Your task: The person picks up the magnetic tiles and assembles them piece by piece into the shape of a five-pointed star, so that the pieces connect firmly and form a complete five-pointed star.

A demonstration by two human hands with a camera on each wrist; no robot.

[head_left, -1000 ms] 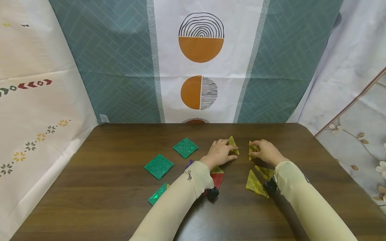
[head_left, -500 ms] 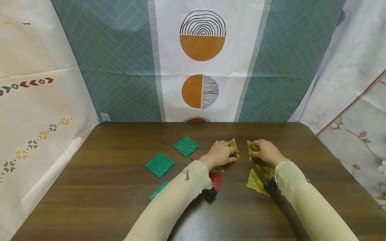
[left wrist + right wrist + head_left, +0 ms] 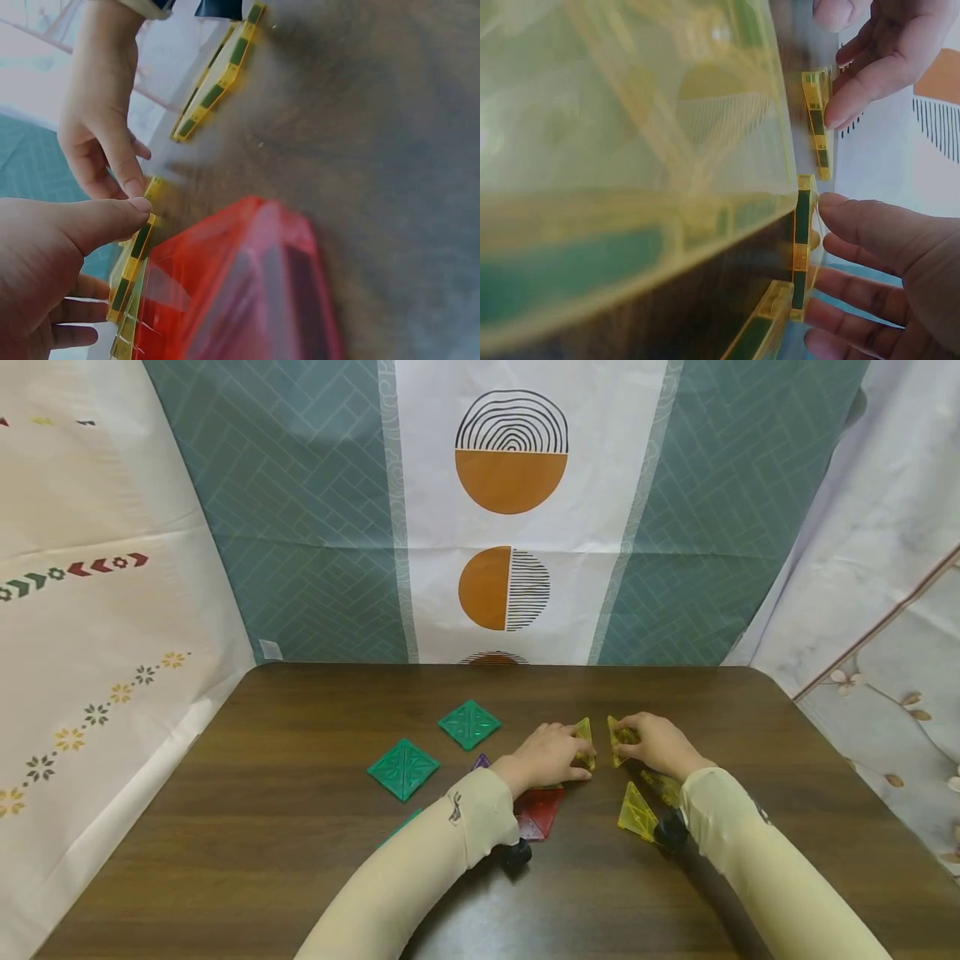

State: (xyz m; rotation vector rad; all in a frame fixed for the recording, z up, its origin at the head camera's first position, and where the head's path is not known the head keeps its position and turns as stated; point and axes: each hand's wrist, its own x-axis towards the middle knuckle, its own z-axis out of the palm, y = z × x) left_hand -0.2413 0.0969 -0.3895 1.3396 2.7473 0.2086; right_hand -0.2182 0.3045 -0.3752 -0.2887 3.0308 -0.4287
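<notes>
My left hand point(image 3: 549, 753) pinches a yellow see-through triangular magnetic tile point(image 3: 584, 739) between thumb and fingers. Facing it across a narrow gap, my right hand point(image 3: 662, 743) grips a second yellow triangular tile point(image 3: 617, 739). The two tiles stand apart near the back middle of the table. In the right wrist view, the right thumb lies along the edge of its tile point(image 3: 802, 251), with the left hand's tile point(image 3: 817, 127) just beyond. A red tile point(image 3: 542, 808) sits below my left wrist, partly covered by the sleeve.
Two more yellow triangular tiles point(image 3: 636, 812) lie beside my right wrist. On the left are two green diamonds point(image 3: 403, 769) of paired triangles, and a further green piece mostly behind the left sleeve. A purple tip point(image 3: 482, 762) shows by that forearm. Curtains border the wooden table point(image 3: 247, 827).
Both hands have come slightly closer together and toward me with their yellow tiles, narrowing the gap. My left forearm now covers more of the nearest green piece. The view has shifted a little.
</notes>
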